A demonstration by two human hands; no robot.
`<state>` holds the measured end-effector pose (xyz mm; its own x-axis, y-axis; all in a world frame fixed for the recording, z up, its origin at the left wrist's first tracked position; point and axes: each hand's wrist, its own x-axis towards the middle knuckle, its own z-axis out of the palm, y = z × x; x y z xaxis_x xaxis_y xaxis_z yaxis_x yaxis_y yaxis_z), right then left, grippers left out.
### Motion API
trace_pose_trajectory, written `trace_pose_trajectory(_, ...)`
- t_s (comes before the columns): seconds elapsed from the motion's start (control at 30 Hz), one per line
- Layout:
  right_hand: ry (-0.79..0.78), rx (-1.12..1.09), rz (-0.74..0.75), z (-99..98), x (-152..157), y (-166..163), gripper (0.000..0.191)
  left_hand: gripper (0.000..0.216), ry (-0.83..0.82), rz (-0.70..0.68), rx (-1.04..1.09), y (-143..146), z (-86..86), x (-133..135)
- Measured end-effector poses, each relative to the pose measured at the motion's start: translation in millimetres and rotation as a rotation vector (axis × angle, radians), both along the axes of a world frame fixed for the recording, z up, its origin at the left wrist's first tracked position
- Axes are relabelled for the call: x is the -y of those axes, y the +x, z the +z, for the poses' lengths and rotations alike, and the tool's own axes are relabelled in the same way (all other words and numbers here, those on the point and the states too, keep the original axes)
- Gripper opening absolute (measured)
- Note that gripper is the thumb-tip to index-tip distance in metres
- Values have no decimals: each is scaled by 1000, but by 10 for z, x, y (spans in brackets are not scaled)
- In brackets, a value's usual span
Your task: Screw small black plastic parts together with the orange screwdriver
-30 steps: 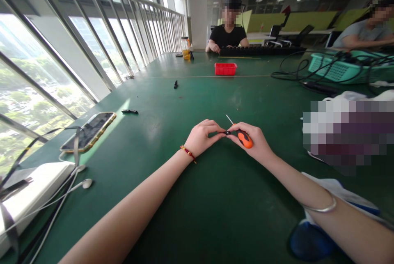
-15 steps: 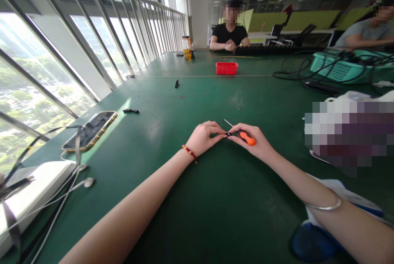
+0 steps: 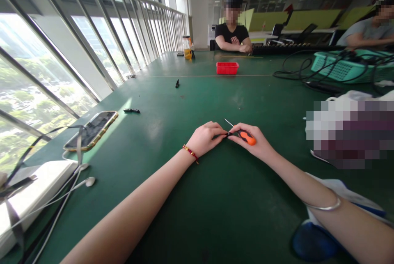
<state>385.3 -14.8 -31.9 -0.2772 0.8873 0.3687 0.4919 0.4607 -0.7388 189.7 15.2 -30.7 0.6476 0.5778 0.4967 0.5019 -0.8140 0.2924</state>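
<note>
My right hand point(image 3: 254, 141) is closed around a small screwdriver point(image 3: 246, 136) with an orange and black handle; its thin metal shaft points away to the upper left. My left hand point(image 3: 205, 137) rests on the green table point(image 3: 191, 206) beside it, fingers pinched on a small black part point(image 3: 226, 134) at the screwdriver's handle end. Both hands meet at the table's middle. A red bead bracelet sits on my left wrist, a silver bangle on my right forearm.
A phone point(image 3: 91, 130) lies at the left, with white earphones point(image 3: 88, 182) and a white box nearer. Small black parts point(image 3: 131, 111) point(image 3: 177, 83) lie farther out, then a red tray point(image 3: 227, 68). Cables and a teal basket point(image 3: 344, 69) sit right. Two people sit at the far end.
My right hand has tilted the screwdriver lower and flatter, so less of the orange handle shows. The person at the far end has moved their hands.
</note>
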Motion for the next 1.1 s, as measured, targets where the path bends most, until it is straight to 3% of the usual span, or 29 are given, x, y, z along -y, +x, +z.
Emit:
trace_pose_trajectory(0.3, 69, 79, -63, -16, 25, -55, 8, 21, 50, 26, -72, 41, 35, 32)
trace_pose_trajectory(0.73, -8, -44, -98, -31, 13, -104, 7, 19, 60, 80, -112, 97, 35, 47)
trace_pose_trajectory(1.1, 16, -62, 14, -42, 5, -38, 10, 13, -2, 71, -57, 64, 35, 35)
